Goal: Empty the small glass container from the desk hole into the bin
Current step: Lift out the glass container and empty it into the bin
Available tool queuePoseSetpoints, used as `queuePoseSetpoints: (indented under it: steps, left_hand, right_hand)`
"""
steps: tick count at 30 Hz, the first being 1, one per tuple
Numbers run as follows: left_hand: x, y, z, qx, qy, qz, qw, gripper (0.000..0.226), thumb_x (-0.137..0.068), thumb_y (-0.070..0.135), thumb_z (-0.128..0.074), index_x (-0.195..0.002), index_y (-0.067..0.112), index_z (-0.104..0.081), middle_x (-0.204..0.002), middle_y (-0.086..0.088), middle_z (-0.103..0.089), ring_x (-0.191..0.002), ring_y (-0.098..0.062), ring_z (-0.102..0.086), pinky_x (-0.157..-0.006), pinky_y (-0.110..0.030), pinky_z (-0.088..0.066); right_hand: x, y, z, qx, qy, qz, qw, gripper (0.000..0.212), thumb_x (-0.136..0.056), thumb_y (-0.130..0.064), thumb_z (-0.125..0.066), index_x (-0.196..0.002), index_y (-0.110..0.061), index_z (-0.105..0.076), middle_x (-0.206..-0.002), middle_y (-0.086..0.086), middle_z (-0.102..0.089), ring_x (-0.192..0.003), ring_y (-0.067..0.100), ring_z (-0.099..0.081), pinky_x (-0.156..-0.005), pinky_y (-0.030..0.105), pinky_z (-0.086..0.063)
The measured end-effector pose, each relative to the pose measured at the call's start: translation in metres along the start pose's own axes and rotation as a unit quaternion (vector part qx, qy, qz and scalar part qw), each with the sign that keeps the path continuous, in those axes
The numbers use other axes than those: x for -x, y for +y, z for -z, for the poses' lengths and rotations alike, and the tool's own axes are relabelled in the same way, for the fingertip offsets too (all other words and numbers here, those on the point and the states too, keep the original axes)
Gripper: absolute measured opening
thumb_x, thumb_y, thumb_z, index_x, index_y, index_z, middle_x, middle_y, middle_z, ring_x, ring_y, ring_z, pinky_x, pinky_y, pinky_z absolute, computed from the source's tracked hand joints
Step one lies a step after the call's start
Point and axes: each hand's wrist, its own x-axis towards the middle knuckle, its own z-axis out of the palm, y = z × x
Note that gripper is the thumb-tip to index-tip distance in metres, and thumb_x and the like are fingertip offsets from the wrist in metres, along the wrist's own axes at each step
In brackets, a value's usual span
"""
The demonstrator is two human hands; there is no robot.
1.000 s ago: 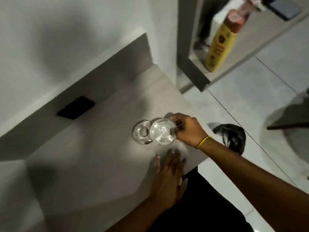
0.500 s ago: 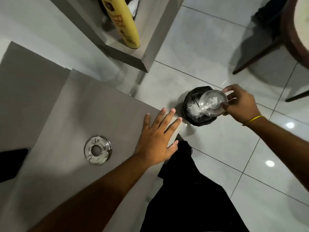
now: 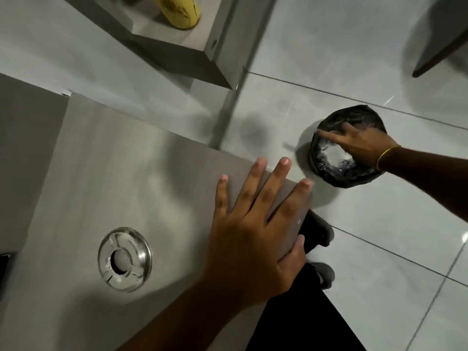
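The small glass container [image 3: 330, 154] shows as a pale, blurred shape inside the mouth of the black-lined bin [image 3: 354, 178] on the floor. My right hand [image 3: 364, 145], with a yellow band at the wrist, lies palm down over the container and grips it. On the grey desk [image 3: 114, 160], my left hand [image 3: 255, 224] rests flat near the corner, fingers spread, holding nothing. The desk hole [image 3: 124, 259], ringed in shiny metal, stands open to the left of that hand.
A yellow bottle [image 3: 179, 13] stands on a low shelf [image 3: 212, 54] at the top. A dark chair leg [image 3: 440, 54] crosses the top right. A black object [image 3: 5, 269] sits at the desk's left edge. My dark-clothed legs and a foot [image 3: 325, 274] are below the desk corner.
My right hand has dropped lower and turned palm down, taking the container from above the bin's rim into its mouth. My left hand stays on the desk corner.
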Motion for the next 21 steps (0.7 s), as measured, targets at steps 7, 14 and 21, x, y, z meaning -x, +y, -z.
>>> queuePoseSetpoints:
  steps: [7,14,21]
  left_hand:
    - [0.002,0.001,0.001,-0.026,0.001,-0.011,1.000,0.083,-0.093,0.054,-0.062,-0.168,0.031,-0.037,-0.183,-0.004,-0.027,-0.172,-0.028,-0.015,-0.130,-0.073,-0.019]
    - [0.002,0.003,0.001,-0.029,-0.005,-0.007,1.000,0.080,-0.095,0.054,-0.060,-0.168,0.033,-0.037,-0.182,-0.004,-0.030,-0.171,-0.030,-0.019,-0.126,-0.076,-0.023]
    - [0.001,0.003,-0.001,-0.031,-0.006,-0.010,0.999,0.081,-0.092,0.053,-0.062,-0.167,0.032,-0.038,-0.182,-0.005,-0.029,-0.172,-0.031,-0.018,-0.128,-0.075,-0.022]
  right_hand:
    - [-0.031,0.012,-0.058,0.182,-0.083,0.106,0.974,0.074,-0.101,-0.013,-0.040,-0.168,-0.021,-0.011,-0.144,0.014,-0.048,-0.105,0.032,-0.065,-0.082,0.037,-0.060]
    - [-0.034,0.019,-0.086,0.228,-0.104,0.158,0.955,0.079,-0.106,-0.014,-0.034,-0.167,-0.032,0.012,-0.142,0.019,-0.046,-0.097,0.030,-0.071,-0.078,0.036,-0.058]
    - [-0.040,0.011,-0.083,0.220,-0.123,0.142,0.957,0.075,-0.109,-0.015,-0.037,-0.169,-0.021,0.007,-0.148,0.022,-0.044,-0.108,0.037,-0.073,-0.086,0.041,-0.061]
